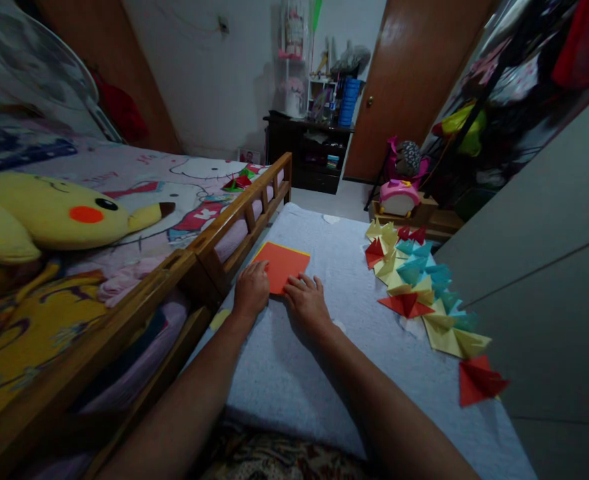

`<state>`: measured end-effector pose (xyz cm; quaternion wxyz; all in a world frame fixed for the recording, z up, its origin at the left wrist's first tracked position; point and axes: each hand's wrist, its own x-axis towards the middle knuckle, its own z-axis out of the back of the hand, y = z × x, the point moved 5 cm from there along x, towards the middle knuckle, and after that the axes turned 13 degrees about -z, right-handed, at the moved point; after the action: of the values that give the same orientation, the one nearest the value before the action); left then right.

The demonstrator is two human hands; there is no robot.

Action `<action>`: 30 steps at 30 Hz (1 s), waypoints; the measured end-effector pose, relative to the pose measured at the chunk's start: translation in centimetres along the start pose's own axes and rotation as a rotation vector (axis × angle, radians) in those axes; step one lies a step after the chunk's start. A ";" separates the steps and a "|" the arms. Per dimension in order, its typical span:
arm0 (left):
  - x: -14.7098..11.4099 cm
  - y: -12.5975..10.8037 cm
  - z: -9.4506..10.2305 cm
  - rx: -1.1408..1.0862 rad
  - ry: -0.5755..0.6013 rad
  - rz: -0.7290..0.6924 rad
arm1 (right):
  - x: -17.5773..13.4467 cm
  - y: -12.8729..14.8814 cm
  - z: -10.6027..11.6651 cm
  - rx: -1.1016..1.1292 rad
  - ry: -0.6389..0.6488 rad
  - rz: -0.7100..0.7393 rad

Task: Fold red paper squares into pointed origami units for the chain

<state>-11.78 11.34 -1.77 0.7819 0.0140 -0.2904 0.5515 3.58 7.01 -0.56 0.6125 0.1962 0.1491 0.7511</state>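
A square stack of paper, orange on top with a yellow edge showing at the back, is the orange paper [283, 263] on the cloth-covered table. My left hand [253, 290] grips its near left edge with bent fingers. At the near right corner, my right hand [308, 303] holds the paper between thumb and fingertips, the other fingers slightly apart. How many sheets lie in the stack cannot be made out. Along the table's right side stand several folded paper pieces: yellow ones [444, 327], blue ones [414, 267] and red ones [479, 380].
A light blue cloth [359, 373] covers the table. To the left runs a wooden bed rail [244, 213], with a yellow plush toy [69, 213] on the bed behind it. A pale cabinet [539, 267] borders the right side. A dark stand [304, 160] is at the far wall.
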 end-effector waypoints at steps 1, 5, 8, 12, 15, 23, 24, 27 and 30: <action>0.0 -0.1 0.0 -0.003 0.003 -0.006 | 0.0 -0.1 0.0 0.005 -0.012 0.005; -0.1 -0.4 0.0 -0.016 0.013 -0.026 | 0.3 -0.4 -0.3 0.057 -0.048 0.013; -0.1 -0.6 0.2 -0.018 0.011 -0.030 | 0.7 -0.7 -0.4 0.122 -0.056 0.008; -0.1 -0.7 0.5 -0.020 0.004 -0.037 | 1.5 -0.9 -0.4 0.197 -0.061 0.023; -0.2 -0.8 0.5 -0.022 -0.002 -0.045 | 2.0 -1.0 -0.3 0.214 -0.056 0.036; 0.0 -1.2 1.2 -0.045 -0.060 -0.069 | 1.9 -0.7 0.5 0.259 -0.065 0.078; 0.0 -1.4 1.5 -0.049 -0.070 -0.073 | 1.9 -0.7 0.6 0.267 -0.076 0.077; -0.1 -2.4 2.9 -0.086 -0.131 -0.149 | 1.7 -0.6 1.1 0.294 -0.136 0.060; -0.6 -4.5 4.5 -0.146 -0.279 -0.377 | 1.6 -0.9 2.1 0.325 -0.220 0.040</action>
<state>-9.95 7.54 3.05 0.8221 0.0873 -0.4271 0.3662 5.09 8.71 1.03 0.5703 0.3764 0.1966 0.7031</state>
